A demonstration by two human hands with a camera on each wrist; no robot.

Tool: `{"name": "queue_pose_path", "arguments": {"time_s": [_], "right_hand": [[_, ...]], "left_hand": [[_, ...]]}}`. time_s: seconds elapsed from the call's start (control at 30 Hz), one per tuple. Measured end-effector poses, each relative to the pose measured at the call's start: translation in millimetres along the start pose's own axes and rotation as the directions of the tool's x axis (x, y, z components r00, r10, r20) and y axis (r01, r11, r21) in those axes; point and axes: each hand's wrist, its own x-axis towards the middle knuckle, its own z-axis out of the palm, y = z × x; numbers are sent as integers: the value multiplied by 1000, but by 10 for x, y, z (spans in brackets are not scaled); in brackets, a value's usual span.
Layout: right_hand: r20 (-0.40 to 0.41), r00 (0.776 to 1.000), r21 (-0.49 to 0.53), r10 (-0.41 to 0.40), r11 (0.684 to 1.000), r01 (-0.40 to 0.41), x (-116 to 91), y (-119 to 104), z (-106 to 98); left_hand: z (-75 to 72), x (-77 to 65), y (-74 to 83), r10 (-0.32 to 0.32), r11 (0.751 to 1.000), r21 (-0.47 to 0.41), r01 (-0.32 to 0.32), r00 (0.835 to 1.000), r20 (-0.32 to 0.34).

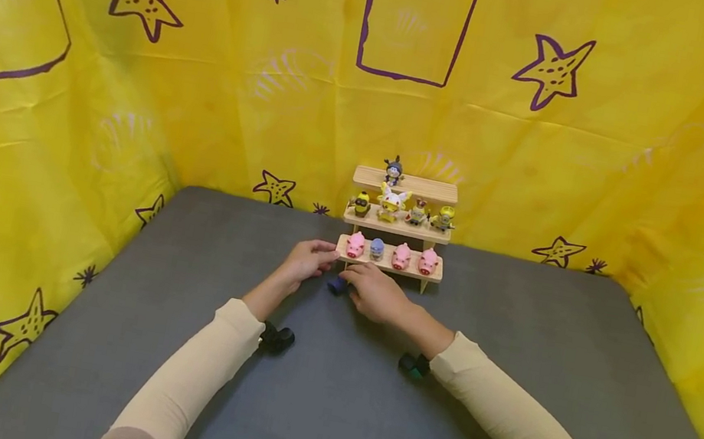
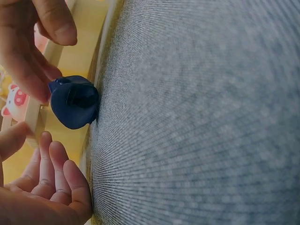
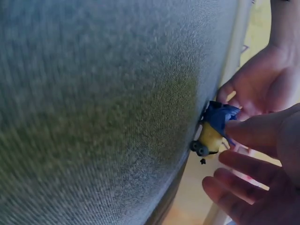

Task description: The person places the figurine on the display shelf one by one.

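A small yellow minion figure in blue clothing lies on the grey cloth, close in front of the wooden display stand. Its dark blue underside shows in the left wrist view. My right hand reaches over this figure; thumb and fingers are spread apart, the thumb overlapping the blue part in the right wrist view. Beside the stand, my left hand has its thumb and fingertips right at the left end of the lowest board, fingers loosely bent. On that board sit pink pig figures and one blue-grey figure.
Several yellow figures and a white-eared one line the middle board. A grey-capped figure stands on the top board. Behind the stand hangs a yellow patterned cloth. Dark wrist devices are under both forearms.
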Motion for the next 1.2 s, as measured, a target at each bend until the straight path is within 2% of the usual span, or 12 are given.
{"name": "queue_pose_path", "arguments": {"time_s": [0.27,0.5,0.8,1.03,1.2], "right_hand": [[-9,1000,-23,-17,1000,17,26,4,31],[-48,999,-124,-9,992,2,36,-30,23],[67,995,-65,68,996,-63,3,-39,48],[50,997,-107,-56,992,61,-3,2,75],[30,997,-74,-76,994,78,4,-4,64]], "left_hand": [[7,-36,11,4,1000,-14,-4,1000,3],[2,-16,13,-14,1000,1,14,1000,-12],[0,-13,-5,-17,1000,4,17,1000,-8],[-11,-37,14,-2,1000,2,2,1000,1],[-13,-36,21,-2,1000,2,2,1000,0]]}}
